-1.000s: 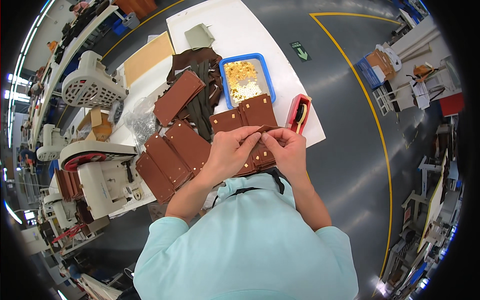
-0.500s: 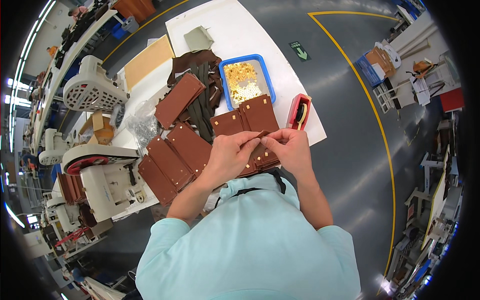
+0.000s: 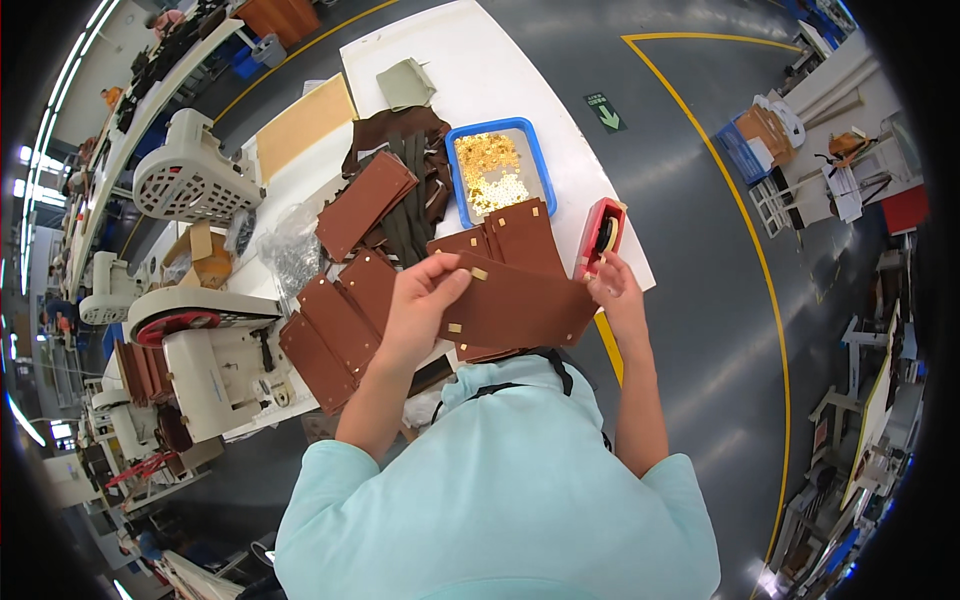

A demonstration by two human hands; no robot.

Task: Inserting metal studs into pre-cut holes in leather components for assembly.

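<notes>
A brown leather panel (image 3: 525, 308) is stretched level between my hands, with small gold metal fittings along its left end. My left hand (image 3: 425, 300) pinches that end between thumb and fingers. At the opposite end, my right hand (image 3: 622, 300) has its thumb and fingertips on the corner. Beneath lies a stack of similar brown panels (image 3: 522, 240) with gold fittings, partly covered by the held panel. Further left are more brown panel stacks (image 3: 325, 340) with small holes or studs at their edges. Just beyond my right hand stands a red tape dispenser (image 3: 590, 232).
A blue-rimmed tray (image 3: 452, 170) holds many small gold pieces (image 3: 490, 160). Dark strips (image 3: 405, 215) and another brown stack (image 3: 365, 205) lie beside it. White machines (image 3: 205, 370) line the left side. The white table's (image 3: 480, 60) right edge borders a grey floor.
My hands have moved apart, from pinching together over the stack to holding the panel spread out by its ends. The panel is now lifted and flat, its gold fittings showing.
</notes>
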